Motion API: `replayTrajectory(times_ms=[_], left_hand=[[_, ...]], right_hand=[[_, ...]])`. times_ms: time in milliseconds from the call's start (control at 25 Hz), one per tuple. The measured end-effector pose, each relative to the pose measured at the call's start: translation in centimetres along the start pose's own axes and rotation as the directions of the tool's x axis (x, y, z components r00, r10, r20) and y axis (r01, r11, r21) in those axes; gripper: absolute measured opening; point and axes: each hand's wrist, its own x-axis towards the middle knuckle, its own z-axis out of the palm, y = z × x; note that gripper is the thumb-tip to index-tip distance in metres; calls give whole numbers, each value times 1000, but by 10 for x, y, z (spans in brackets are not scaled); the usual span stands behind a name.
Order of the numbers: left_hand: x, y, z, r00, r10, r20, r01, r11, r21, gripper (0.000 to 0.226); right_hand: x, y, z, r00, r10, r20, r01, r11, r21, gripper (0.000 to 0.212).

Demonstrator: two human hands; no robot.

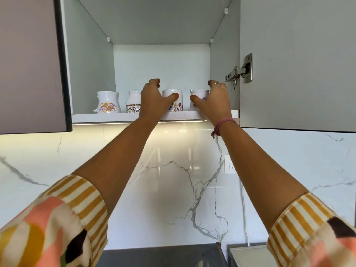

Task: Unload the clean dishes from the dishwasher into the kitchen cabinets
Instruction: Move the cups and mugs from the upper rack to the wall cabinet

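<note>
Two white mugs are being set on the bottom shelf [119,117] of the open wall cabinet [224,54]. The floral mug [174,102] is standing upright near the middle of the shelf, and the left hand [154,99] is wrapping it, thumb across the front and fingers curling over the rim. Just beside it, the right-hand mug [198,99] is sitting close to the cabinet's right wall, with the right hand [215,99] curling round it, thumb pressing on its near face and fingers reaching over the top. Both mugs appear to be resting on the shelf, near its front edge, though the shelf lip is hiding their bases.

Further left, two more patterned cups are standing: a brown-banded one [133,103] partly hidden by the left wrist, and a paisley jug-shaped one [107,102], a little apart.

This looks like the placing step of one unloading trip. The next move is probably calling for each grip to loosen without tipping its mug, then both arms withdrawing clear of the door [296,64] and its hinge [240,71].
</note>
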Motion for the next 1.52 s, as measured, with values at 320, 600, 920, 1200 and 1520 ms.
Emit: replayTrajectory(times_ms=[320,600,920,1200,1520], left_hand=[[-95,15,-41,999,12,-44,-20,979,-201,51],[-201,52,-121,991,-128,24,130,966,-222,43],[-346,102,-186,944,-285,166,314,932,-182,33],[-412,151,-193,902,-365,231,408,895,-178,29],[-520,227,-130,847,-411,338,479,865,-148,27]], right_hand=[[-76,-8,-41,989,-77,-125,96,984,147,52],[-180,-39,-110,992,-49,-119,71,979,189,49],[-334,-54,-206,997,67,25,-70,986,150,45],[-390,-49,-288,985,156,70,-162,982,98,41],[-452,15,-404,967,232,105,-235,972,11,40]])
